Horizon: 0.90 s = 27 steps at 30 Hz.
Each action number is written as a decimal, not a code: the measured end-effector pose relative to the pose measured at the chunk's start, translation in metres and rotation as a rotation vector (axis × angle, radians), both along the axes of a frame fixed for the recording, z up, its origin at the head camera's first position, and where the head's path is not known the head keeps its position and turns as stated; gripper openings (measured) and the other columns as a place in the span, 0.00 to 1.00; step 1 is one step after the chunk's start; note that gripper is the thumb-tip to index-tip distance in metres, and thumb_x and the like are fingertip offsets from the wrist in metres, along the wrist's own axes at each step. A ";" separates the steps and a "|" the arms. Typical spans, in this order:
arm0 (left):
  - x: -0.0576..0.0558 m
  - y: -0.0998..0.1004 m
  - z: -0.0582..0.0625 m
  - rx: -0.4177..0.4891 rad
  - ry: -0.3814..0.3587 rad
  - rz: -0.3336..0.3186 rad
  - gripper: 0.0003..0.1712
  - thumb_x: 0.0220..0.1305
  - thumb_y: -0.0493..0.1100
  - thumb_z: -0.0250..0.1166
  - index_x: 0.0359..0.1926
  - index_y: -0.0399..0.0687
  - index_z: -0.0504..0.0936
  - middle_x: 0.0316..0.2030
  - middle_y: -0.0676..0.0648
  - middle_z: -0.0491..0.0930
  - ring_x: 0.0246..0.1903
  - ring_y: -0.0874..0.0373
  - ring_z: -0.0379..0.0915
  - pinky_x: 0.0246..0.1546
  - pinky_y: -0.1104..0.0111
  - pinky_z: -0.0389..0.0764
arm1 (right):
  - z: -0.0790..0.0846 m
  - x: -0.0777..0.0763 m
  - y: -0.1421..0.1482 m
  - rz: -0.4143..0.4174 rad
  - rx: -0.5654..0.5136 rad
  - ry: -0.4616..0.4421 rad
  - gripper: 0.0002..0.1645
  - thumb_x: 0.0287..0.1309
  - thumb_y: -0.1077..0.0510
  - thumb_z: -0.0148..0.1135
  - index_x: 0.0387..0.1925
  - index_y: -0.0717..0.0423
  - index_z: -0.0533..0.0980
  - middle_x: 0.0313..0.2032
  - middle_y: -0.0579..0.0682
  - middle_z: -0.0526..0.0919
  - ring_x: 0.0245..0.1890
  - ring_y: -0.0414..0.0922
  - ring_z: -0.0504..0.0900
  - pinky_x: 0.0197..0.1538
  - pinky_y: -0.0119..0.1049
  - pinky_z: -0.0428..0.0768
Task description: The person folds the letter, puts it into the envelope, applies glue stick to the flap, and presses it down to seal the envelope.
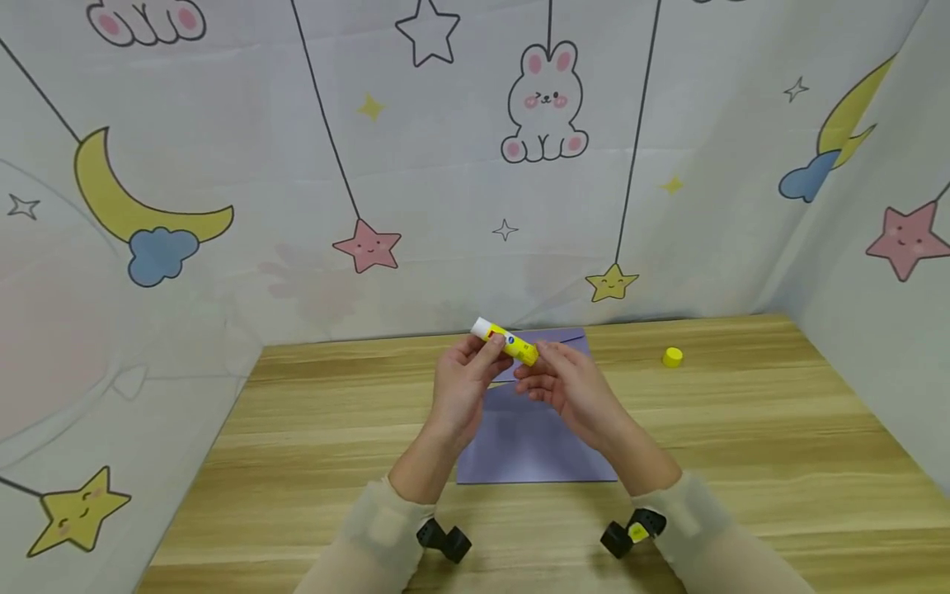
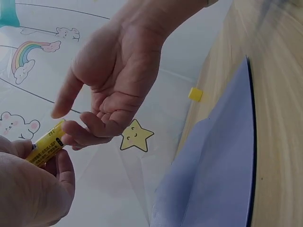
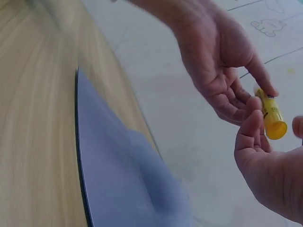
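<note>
My left hand (image 1: 462, 384) pinches a yellow glue stick (image 1: 512, 342) between thumb and fingers, its white end tilted up to the left. Close by its lower yellow end is my right hand (image 1: 575, 388). In the right wrist view, the right fingertips (image 3: 254, 118) are right beside that end of the glue stick (image 3: 272, 116), while the thumb stands apart from it. Below both hands, a purple envelope (image 1: 538, 445) lies on the table with its flap (image 1: 575, 338) spread toward the back.
A small yellow cap (image 1: 672, 357) sits on the wooden table (image 1: 742, 437), right of the envelope near the back edge. Behind the table hangs a white cloth (image 1: 445, 165) printed with stars, moons and a rabbit.
</note>
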<state>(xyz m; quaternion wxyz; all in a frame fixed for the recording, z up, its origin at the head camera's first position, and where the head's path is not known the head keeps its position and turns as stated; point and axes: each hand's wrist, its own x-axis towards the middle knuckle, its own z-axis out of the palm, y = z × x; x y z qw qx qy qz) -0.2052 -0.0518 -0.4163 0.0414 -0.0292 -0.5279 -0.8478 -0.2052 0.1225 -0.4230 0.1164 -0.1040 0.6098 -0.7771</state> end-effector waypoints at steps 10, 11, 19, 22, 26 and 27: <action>0.003 0.001 0.002 -0.002 0.007 -0.006 0.15 0.75 0.39 0.69 0.53 0.29 0.82 0.43 0.43 0.84 0.40 0.55 0.84 0.51 0.65 0.86 | -0.003 0.000 0.000 -0.057 0.048 0.139 0.13 0.78 0.58 0.62 0.54 0.63 0.73 0.43 0.57 0.85 0.39 0.47 0.87 0.47 0.35 0.85; 0.003 0.000 0.001 0.002 0.003 -0.007 0.15 0.75 0.39 0.68 0.53 0.30 0.82 0.43 0.43 0.84 0.40 0.55 0.84 0.51 0.65 0.86 | -0.005 0.000 -0.001 -0.082 0.089 0.217 0.13 0.76 0.61 0.64 0.54 0.63 0.73 0.43 0.57 0.86 0.39 0.47 0.87 0.47 0.35 0.85; 0.000 0.000 -0.001 0.012 -0.016 0.014 0.16 0.74 0.39 0.69 0.53 0.29 0.82 0.43 0.43 0.84 0.40 0.55 0.85 0.51 0.65 0.86 | -0.011 0.000 -0.006 -0.229 0.339 0.565 0.16 0.69 0.63 0.71 0.53 0.62 0.75 0.45 0.55 0.86 0.42 0.49 0.87 0.42 0.32 0.84; 0.000 0.000 -0.001 0.014 -0.017 0.014 0.15 0.74 0.39 0.69 0.53 0.30 0.82 0.43 0.43 0.84 0.40 0.55 0.85 0.51 0.65 0.86 | -0.008 0.000 -0.004 -0.136 0.220 0.354 0.17 0.76 0.56 0.65 0.56 0.63 0.74 0.44 0.57 0.86 0.42 0.49 0.88 0.44 0.34 0.85; 0.000 0.000 -0.001 0.010 -0.017 0.002 0.13 0.75 0.38 0.69 0.52 0.31 0.82 0.42 0.43 0.85 0.39 0.54 0.85 0.50 0.66 0.86 | -0.002 0.000 -0.001 -0.028 0.067 0.050 0.23 0.82 0.47 0.55 0.58 0.64 0.73 0.41 0.55 0.86 0.39 0.48 0.87 0.42 0.34 0.83; 0.000 0.000 -0.001 0.006 -0.015 -0.002 0.13 0.75 0.38 0.69 0.51 0.31 0.82 0.42 0.43 0.85 0.39 0.55 0.85 0.50 0.66 0.86 | -0.002 0.000 -0.001 -0.014 0.046 0.006 0.24 0.83 0.46 0.54 0.57 0.64 0.73 0.41 0.55 0.86 0.39 0.47 0.87 0.41 0.33 0.82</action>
